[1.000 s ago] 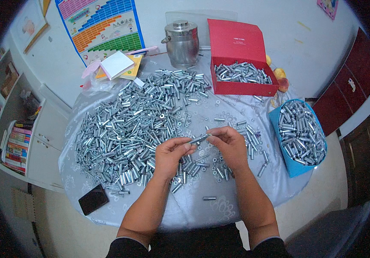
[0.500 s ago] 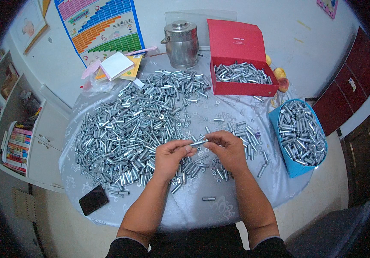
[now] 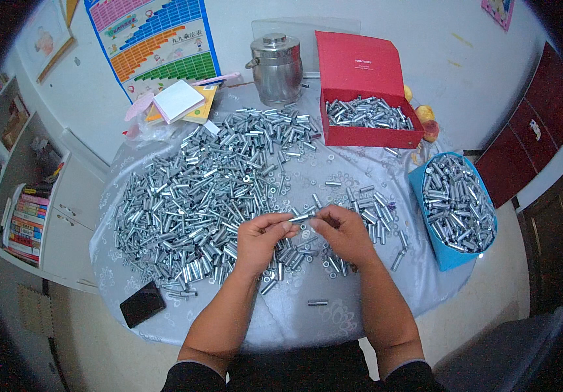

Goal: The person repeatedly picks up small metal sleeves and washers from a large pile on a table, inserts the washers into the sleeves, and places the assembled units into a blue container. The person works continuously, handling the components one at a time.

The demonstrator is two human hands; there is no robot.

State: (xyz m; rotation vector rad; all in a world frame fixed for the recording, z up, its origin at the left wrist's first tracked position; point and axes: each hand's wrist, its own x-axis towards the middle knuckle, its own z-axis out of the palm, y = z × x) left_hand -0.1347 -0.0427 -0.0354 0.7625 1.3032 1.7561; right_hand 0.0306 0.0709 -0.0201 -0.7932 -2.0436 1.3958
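My left hand [image 3: 258,243] and my right hand [image 3: 345,235] meet over the middle of the table. Between them lies a slim silvery expansion bolt [image 3: 303,217], level and pinched at its two ends by my fingers. The fingertips partly cover it. Left of my hands spreads a big heap of loose metal sleeves, bolts and washers [image 3: 190,189]. Just beyond my right hand is a smaller group of metal pieces [image 3: 378,212]. A single metal piece [image 3: 317,302] lies apart, nearer to me.
A red box [image 3: 373,136] with its lid up holds many metal pieces. At the right, a blue bin [image 3: 450,260] is full of them. A steel canister [image 3: 276,72], notebooks [image 3: 178,101] and a dark phone [image 3: 142,305] also sit on the cloth-covered table [image 3: 281,326].
My right fingers have shifted slightly at their end of the expansion bolt, now closer around it. My left hand has hardly moved.
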